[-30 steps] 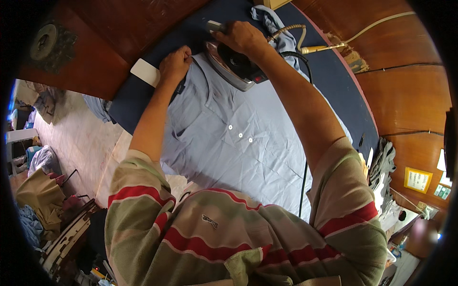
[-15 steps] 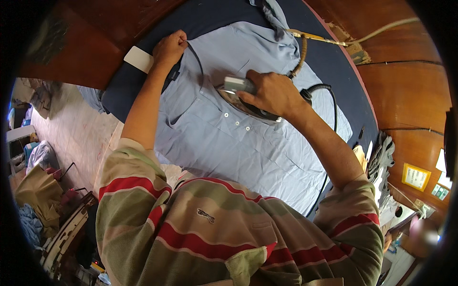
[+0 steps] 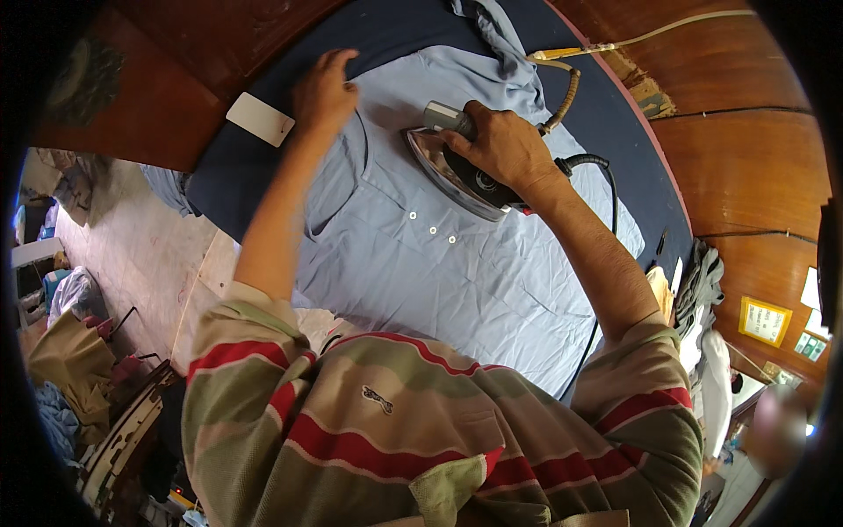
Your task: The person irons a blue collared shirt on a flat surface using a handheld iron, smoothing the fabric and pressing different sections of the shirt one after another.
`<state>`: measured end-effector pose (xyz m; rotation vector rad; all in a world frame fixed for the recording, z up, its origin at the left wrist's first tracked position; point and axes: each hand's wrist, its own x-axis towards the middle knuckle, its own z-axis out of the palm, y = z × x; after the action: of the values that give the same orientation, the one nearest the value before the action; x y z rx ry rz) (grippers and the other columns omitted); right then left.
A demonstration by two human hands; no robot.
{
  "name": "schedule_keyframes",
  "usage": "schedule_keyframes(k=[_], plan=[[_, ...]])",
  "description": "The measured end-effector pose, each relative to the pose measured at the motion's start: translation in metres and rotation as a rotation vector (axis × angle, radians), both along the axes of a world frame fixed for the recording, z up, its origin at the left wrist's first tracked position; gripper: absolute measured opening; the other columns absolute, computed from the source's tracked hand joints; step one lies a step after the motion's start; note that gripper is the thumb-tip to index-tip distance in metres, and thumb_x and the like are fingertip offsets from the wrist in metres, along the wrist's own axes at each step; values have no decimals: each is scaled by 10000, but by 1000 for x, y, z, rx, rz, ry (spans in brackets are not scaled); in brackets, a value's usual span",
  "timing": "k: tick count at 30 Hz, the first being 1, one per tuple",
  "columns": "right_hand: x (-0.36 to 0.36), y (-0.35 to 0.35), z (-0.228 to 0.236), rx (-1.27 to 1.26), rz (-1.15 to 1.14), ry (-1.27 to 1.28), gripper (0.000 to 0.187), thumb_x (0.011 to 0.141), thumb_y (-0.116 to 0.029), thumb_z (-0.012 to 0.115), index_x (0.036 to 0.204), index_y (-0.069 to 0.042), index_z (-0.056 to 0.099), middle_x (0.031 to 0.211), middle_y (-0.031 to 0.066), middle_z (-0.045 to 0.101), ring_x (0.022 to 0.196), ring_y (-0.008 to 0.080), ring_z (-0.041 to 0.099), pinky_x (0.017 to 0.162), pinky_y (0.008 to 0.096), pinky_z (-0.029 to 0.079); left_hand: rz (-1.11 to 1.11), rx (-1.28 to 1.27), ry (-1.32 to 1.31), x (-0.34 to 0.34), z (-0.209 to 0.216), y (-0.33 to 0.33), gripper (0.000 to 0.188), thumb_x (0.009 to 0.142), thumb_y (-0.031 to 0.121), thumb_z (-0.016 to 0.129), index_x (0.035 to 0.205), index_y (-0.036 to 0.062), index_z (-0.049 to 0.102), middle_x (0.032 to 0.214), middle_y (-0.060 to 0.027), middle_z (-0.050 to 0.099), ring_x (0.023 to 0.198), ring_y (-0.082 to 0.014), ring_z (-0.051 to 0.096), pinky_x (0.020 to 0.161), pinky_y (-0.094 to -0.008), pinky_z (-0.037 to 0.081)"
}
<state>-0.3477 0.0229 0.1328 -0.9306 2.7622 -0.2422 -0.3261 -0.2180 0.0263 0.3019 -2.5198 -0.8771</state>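
A light blue shirt with white buttons lies spread over a dark blue ironing surface. My right hand is wrapped round the handle of a steam iron, whose soleplate edge shows just over the shirt's upper front. Its tip points to the upper left. My left hand is beside the shirt's neckline, fingers stretched and apart, holding nothing that I can see. A white card lies on the dark surface just left of my left wrist.
A wrapped hose and a black cord trail from the iron. Wooden panels border the far and right sides. A brown bag and cloths lie at the left. Another person shows, blurred, at the far right.
My left hand has let go of the shirt's neckline and opened, uncovering more of the white card. The iron in my right hand has shifted slightly up and tilted.
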Motion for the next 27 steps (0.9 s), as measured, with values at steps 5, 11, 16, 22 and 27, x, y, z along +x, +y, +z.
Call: schedule_keyframes(k=[5, 11, 16, 22, 27], plan=[[20, 6, 2, -8, 161, -50, 469, 809, -467, 567, 957, -22, 583, 685, 182, 631, 650, 352, 637, 605, 421, 503, -226, -247, -207, -21, -22, 59, 373, 924, 279, 401, 1276, 180, 471, 1369, -30, 421, 1241, -223, 415, 994, -449, 323], [26, 15, 10, 27, 76, -74, 525, 830, -525, 514, 892, -11, 600, 691, 191, 633, 683, 364, 638, 633, 432, 512, -177, -548, -355, -19, -37, 32, 451, 968, 373, 294, 1409, 281, 304, 1493, 46, 233, 1385, -172, 175, 1071, -514, 146], [-46, 5, -2, -72, -114, 106, 521, 826, -497, 529, 936, 9, 593, 741, 237, 626, 721, 387, 632, 669, 419, 508, -208, -583, -342, -22, -40, 30, 468, 968, 370, 305, 1422, 259, 278, 1499, 40, 218, 1386, -193, 173, 1058, -535, 167], [-44, 6, -10, -62, 36, 48, 523, 818, -495, 546, 935, 13, 589, 723, 223, 631, 706, 372, 637, 681, 416, 506, -200, -565, -328, -21, -41, 31, 467, 965, 386, 310, 1409, 240, 309, 1490, 27, 242, 1383, -194, 186, 1066, -527, 170], [-18, 1, 0, -37, 325, -4, 478, 810, -487, 561, 928, -25, 593, 679, 197, 625, 670, 358, 631, 633, 420, 505, -221, -420, -319, -29, -45, 26, 476, 959, 423, 286, 1404, 260, 328, 1487, 54, 256, 1384, -176, 184, 1076, -515, 140]])
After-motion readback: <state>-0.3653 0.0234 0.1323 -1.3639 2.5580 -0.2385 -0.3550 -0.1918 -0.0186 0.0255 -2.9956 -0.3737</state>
